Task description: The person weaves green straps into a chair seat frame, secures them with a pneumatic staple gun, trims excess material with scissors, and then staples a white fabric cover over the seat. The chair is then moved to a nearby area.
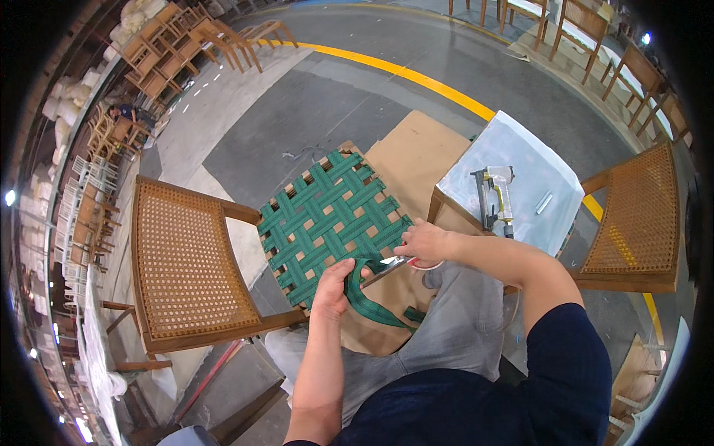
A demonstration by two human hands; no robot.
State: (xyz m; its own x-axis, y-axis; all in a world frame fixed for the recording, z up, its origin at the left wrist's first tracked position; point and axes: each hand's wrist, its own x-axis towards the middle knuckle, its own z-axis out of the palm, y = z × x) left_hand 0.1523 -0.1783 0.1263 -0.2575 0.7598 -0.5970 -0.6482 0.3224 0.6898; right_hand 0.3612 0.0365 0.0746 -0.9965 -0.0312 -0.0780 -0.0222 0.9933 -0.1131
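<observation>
A wooden chair's seat frame is laced with green woven webbing point(327, 212), and its cane back point(192, 262) stands to the left. At the seat's near edge my left hand point(332, 288) pinches a loose green webbing strap point(367, 306), whose tail curls down over my lap. My right hand point(425, 244) is closed on a pair of scissors point(391, 260) with partly red handles. Their blades point left and lie at the strap, close to my left fingertips. Whether the blades have cut into it cannot be made out.
To the right, a second cane-backed chair point(632, 219) has a white-covered seat point(520, 152) bearing a staple gun point(497, 195) and a strip of staples point(544, 203). Brown cardboard point(413, 152) covers the floor beneath. Stacked wooden chairs point(167, 52) stand far left, more chairs point(580, 30) far right.
</observation>
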